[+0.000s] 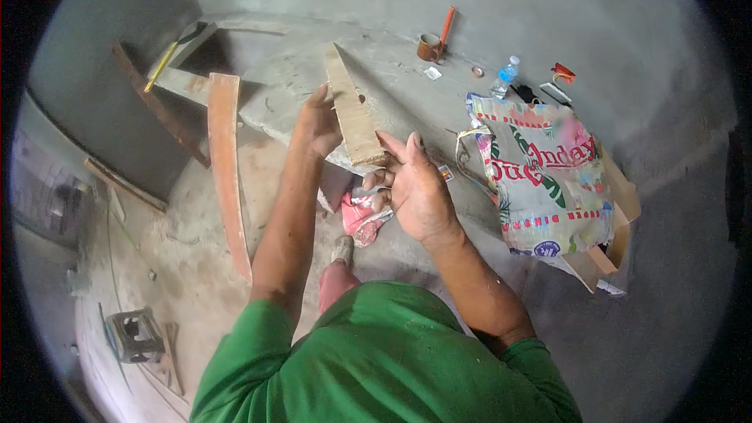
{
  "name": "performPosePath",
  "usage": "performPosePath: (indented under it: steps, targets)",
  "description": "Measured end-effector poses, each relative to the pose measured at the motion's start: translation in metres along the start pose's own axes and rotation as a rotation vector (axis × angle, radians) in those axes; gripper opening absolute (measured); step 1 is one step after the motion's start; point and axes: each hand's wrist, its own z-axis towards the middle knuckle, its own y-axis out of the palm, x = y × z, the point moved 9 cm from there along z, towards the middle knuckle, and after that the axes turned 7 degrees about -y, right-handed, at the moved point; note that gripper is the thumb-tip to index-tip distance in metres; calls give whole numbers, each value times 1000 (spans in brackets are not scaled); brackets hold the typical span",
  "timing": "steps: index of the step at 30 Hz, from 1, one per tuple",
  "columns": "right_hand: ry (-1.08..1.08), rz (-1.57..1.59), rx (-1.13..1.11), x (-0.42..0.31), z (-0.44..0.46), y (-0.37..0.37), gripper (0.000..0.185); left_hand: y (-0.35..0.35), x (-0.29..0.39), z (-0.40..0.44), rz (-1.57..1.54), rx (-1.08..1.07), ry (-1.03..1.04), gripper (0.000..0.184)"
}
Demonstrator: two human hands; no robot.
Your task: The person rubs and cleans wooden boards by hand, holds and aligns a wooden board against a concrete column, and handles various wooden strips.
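Observation:
A wedge-like wooden piece [352,113] with a small dark notch in its right edge is raised in front of me, its narrow end pointing away. My left hand [319,127] is closed on its left side, with some fingers hidden behind the wood. At the near right corner, my right hand [423,196] touches the piece with its index fingertip. The right palm faces up, the thumb stands apart and the other fingers are loosely bent below the wood's end. Beneath the hands lies a pink and white plastic bag [363,218].
A concrete slab [282,102] stands ahead. Left of my arm leans a long reddish board [225,157]; farther off lies a yellow-handled tool [162,66]. Rightward are a brown cup [428,48], a water bottle [505,78] and a printed sack [548,180]. A grey plastic stool [137,335] is lower left.

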Motion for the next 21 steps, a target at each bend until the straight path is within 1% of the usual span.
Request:
performPosePath:
  steps: [2, 4, 5, 6, 7, 9, 10, 11, 12, 13, 14, 15, 17, 18, 19, 20, 21]
  targets:
    - [12, 10, 13, 4, -1, -4, 86, -1, -3, 3, -18, -28, -14, 60]
    - [27, 18, 21, 10, -4, -8, 84, -2, -2, -1, 110, -1, 37, 41]
    - [48, -9, 42, 15, -7, -12, 77, -5, -6, -1, 110, 2, 35, 41]
    - [72, -36, 61, 22, -10, -16, 72, -14, -17, 2, 69, 29, -12, 38]
    - [78, -34, 56, 30, -12, -21, 72, -25, -30, 7, 26, 58, -56, 36]
    - [189, 77, 93, 59, -19, -39, 66, -52, -67, 23, -7, 72, -93, 37]
    - [221, 139, 95, 70, -24, -50, 62, -58, -95, 25, -28, 45, -179, 40]
    - [271, 195, 98, 83, -29, -62, 59, -65, -112, 21, 48, 56, -191, 41]
    - [288, 165, 169, 95, -37, -88, 52, -72, -128, 19, 31, 78, -168, 40]
    - [362, 136, 185, 110, -52, -112, 48, -66, -140, 9, 72, 98, -205, 38]
    - [438, 103, 194, 123, -71, -133, 43, -75, -152, -3, 188, 236, -271, 33]
    - [450, 61, 222, 128, -87, -148, 41, -95, -177, 6, 153, 160, -257, 27]
    - [468, -14, 321, 142, -123, -177, 38, -126, -211, 5, 247, 165, -357, 21]
    - [471, -46, 397, 147, -140, -191, 37, -125, -214, -10, 268, 225, -357, 21]
    - [454, -145, 428, 148, -152, -201, 38, -136, -225, -14, 234, 203, -380, 23]
    - [429, -244, 461, 147, -161, -212, 40, -156, -234, -17, 232, 241, -391, 25]
    - [455, -245, 442, 150, -166, -215, 40, -176, -247, -20, 231, 276, -406, 28]
